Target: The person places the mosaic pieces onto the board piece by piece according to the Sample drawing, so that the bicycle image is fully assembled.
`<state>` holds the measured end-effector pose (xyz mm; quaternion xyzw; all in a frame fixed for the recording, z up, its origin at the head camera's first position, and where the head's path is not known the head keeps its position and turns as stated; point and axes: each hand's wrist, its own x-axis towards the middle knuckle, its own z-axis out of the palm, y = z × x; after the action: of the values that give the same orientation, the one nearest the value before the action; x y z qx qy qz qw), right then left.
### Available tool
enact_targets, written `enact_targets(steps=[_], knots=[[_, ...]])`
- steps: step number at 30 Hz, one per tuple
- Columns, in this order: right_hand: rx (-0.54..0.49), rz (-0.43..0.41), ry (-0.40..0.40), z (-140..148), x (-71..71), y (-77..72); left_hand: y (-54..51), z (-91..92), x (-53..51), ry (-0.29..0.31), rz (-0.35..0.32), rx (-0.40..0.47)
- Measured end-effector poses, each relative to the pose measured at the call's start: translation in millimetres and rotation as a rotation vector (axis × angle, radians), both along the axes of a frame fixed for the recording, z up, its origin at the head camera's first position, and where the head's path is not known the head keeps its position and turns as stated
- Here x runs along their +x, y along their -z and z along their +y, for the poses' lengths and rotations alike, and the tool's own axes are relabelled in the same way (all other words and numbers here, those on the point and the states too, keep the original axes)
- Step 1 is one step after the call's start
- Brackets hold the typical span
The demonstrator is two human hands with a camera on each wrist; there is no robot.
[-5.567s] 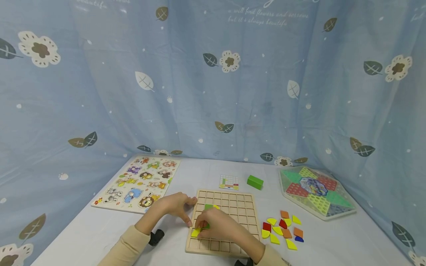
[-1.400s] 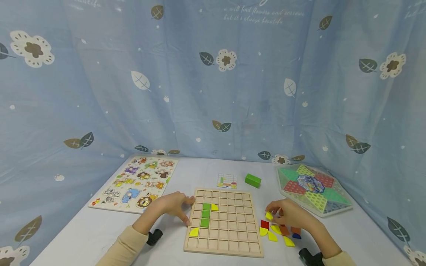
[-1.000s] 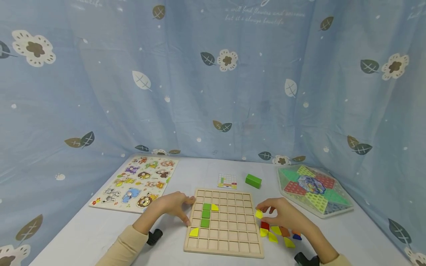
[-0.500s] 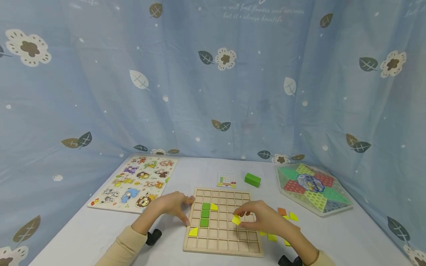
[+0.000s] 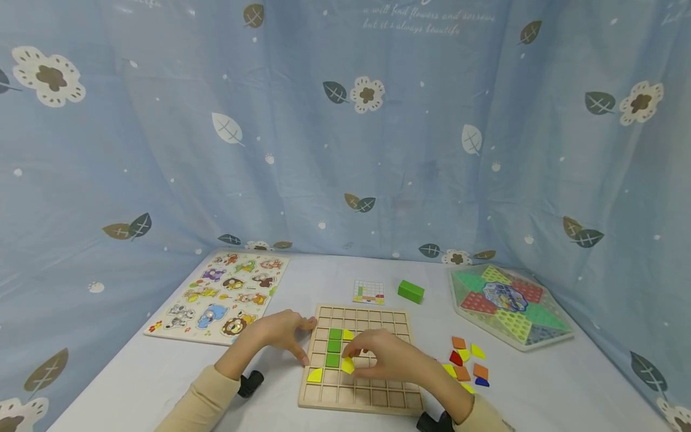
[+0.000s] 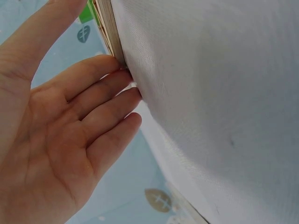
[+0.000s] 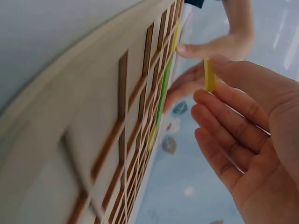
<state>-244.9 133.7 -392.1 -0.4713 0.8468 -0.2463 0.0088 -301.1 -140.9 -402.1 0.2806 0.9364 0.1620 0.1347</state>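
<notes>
A wooden grid board [image 5: 361, 401] lies mid-table, with several green square tiles [image 5: 333, 346] in a column. One yellow quarter-circle tile [image 5: 315, 375] sits at its lower left, another yellow tile [image 5: 348, 334] beside the top green one. My right hand [image 5: 391, 357] pinches a third yellow quarter-circle tile [image 5: 348, 365] between thumb and index finger, just right of the lowest green tile. In the right wrist view this held tile [image 7: 209, 77] is edge-on, apart from the board. My left hand [image 5: 281, 334] rests at the board's left edge, fingers extended; fingertips touch its side in the left wrist view.
Loose red, orange, yellow and blue tiles [image 5: 462, 373] lie right of the board, partly behind the right forearm. Behind it are a pattern card [image 5: 369, 292] and a green block [image 5: 411, 291]. An animal puzzle [image 5: 216, 300] lies left, a hexagonal game board [image 5: 507, 306] right.
My right hand let go of the lower-left yellow tile, picked another yellow tile from the loose ones at the right, and carried it left over the board. The left hand stays at the edge.
</notes>
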Motion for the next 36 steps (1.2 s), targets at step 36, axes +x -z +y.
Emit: enact_targets(steps=[36], knots=[[0.185,0.122,-0.075,-39,-1.7,10.4,-2.8,0.7,0.9,0.007,0.008,-0.019]])
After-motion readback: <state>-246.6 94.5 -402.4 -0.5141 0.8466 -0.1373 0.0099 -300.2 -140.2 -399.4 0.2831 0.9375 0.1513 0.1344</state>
